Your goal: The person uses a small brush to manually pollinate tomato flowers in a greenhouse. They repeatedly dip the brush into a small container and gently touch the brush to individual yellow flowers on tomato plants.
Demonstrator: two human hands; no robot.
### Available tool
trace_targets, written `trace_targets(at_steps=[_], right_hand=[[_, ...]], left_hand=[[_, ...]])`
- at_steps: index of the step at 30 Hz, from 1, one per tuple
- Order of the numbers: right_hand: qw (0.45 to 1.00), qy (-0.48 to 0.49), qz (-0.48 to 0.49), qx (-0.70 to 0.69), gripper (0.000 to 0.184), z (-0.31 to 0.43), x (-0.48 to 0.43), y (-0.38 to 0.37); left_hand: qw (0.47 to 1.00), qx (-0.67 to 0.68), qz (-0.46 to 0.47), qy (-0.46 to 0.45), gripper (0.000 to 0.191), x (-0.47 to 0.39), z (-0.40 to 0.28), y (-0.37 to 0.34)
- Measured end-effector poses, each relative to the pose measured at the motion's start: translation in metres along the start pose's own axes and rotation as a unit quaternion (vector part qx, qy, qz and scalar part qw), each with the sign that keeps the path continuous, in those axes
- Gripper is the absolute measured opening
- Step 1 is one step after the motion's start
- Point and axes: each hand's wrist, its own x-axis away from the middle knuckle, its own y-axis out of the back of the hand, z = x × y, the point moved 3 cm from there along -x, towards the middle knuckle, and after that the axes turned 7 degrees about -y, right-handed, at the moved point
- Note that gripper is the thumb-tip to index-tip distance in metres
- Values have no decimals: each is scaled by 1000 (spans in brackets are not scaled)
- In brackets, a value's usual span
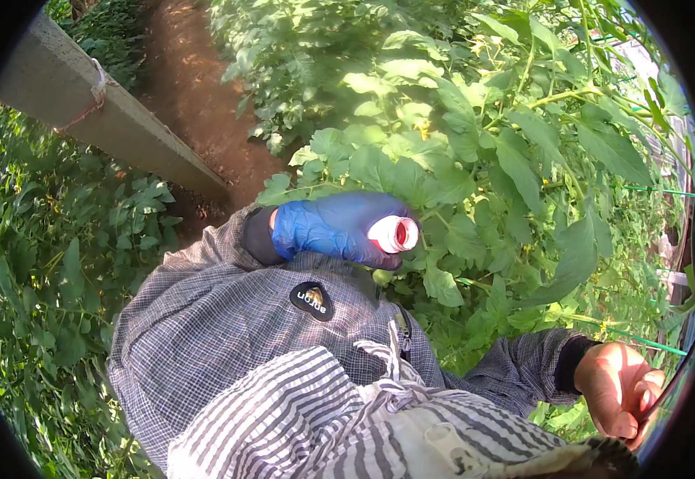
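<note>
My left hand [347,227], in a blue disposable glove, is closed around a small open-mouthed bottle [396,233]. The bottle's pale neck faces the camera, and red shows inside it. Most of its body is hidden by the glove. Bare and palm up, my right hand [620,389] is at the lower right, with its fingers curled on a thin dark rod [662,392] that runs into the shaded rim of the view. The rod's ends cannot be made out. Between the hands are a checked grey jacket [204,323] and a striped apron [275,413] tied with a knot.
Leafy tomato plants [521,149] with yellow flowers stand close past both hands. A concrete post [114,114] with a tie around it leans across the upper left, beside a bare soil path [195,90]. Green strings [653,343] run through the plants at right.
</note>
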Motion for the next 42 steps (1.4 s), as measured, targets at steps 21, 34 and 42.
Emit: trace_targets(at_steps=[21, 34, 42], right_hand=[[858, -370, 348, 75, 24, -33, 71, -111], [804, -462, 374, -30, 25, -27, 167, -290], [674, -563, 474, -68, 17, -39, 201, -302]], left_hand=[[997, -50, -40, -44, 48, -135, 43, 239], [986, -51, -108, -118, 48, -198, 58, 351], [956, -194, -140, -168, 44, -179, 49, 334]])
